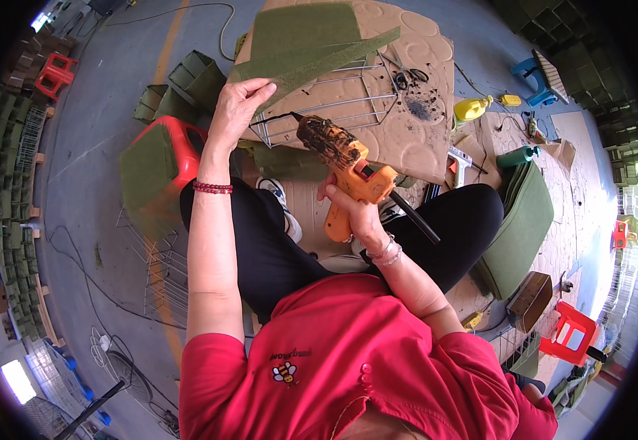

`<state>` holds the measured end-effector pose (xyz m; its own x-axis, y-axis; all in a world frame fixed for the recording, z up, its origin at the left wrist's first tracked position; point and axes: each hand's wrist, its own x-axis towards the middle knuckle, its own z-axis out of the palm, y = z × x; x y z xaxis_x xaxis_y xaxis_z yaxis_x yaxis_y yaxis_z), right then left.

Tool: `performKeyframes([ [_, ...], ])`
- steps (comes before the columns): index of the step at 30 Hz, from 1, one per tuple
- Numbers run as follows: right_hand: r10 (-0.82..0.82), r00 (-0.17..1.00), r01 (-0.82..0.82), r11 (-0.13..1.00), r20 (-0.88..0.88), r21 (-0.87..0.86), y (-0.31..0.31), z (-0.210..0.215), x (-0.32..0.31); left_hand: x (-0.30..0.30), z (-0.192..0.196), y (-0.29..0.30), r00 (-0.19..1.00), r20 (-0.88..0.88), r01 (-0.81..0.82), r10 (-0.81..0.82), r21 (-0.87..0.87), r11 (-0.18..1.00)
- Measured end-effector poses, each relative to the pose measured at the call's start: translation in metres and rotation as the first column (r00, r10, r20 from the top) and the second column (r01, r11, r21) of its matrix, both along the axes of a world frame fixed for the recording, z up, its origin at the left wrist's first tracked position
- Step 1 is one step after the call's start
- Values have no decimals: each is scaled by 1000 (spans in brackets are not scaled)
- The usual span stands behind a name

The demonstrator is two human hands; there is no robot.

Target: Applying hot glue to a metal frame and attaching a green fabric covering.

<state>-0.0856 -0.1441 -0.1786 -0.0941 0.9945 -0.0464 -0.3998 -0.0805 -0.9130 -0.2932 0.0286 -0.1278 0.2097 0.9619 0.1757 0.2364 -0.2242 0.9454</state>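
Seated, knees apart, red shirt nearest the camera. My right hand (355, 213) is raised in front of my lap, wrist bent, forearm coming up from lower right. Its fingers are closed round the handle of the orange glue gun (348, 172); the gun's dirty, crusted nozzle points up and left, toward the wire frame (319, 110). A black glue stick (414, 216) juts from the gun's back, down to the right.

My left arm is stretched straight forward, a red bead bracelet (212, 188) on the wrist. My left hand (238, 110) sits at the frame's left edge, fingers curled over the border of the green felt (304, 44), thumb on top, pinching it against the wire.

Frame and felt lie on a tan cardboard sheet (421, 88). Further on that sheet: scissors (407, 75) beside a black scorched patch. Red stool (179, 158) to my left, draped in green felt.
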Motion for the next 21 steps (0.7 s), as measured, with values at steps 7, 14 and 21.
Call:
performKeyframes([
  [7,-14,1000,14,1000,3,3,0,-1,6,0,0,0,1000,-5,-3,3,5,1000],
  [14,22,994,-21,1000,105,-4,1,4,3,-1,2,1,999,-38,5,-8,-78,997],
  [21,-7,1000,7,1000,18,-8,-2,-2,3,1,-1,0,1000,9,-20,20,-6,1000],
])
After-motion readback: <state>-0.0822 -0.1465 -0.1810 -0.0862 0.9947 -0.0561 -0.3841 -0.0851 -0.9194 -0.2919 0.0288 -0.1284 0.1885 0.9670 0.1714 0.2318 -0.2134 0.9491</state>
